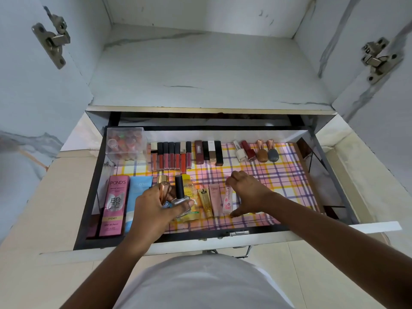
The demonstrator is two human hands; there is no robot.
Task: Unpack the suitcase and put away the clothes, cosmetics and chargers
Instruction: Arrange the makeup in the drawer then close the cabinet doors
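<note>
A pulled-out drawer (312,224) with a pink plaid liner holds cosmetics. My left hand (153,210) is shut on several nail polish bottles (179,197), one with a black cap and one with a copper cap. My right hand (247,192) hovers over the liner beside a small pink Gulabari bottle (227,200), fingers curled, holding nothing I can see. In the front row lie a pink Pond's BB cream box (113,204), a blue tube (138,188), a yellow Garnier bottle (191,192) and two small tubes (210,201).
Along the drawer's back stand a clear box of small items (126,142), a row of lip glosses (171,156), lipsticks (209,152) and several nail polishes (256,150). The right part of the liner (289,175) is bare. Above is an open cabinet shelf (207,70) with door hinges either side.
</note>
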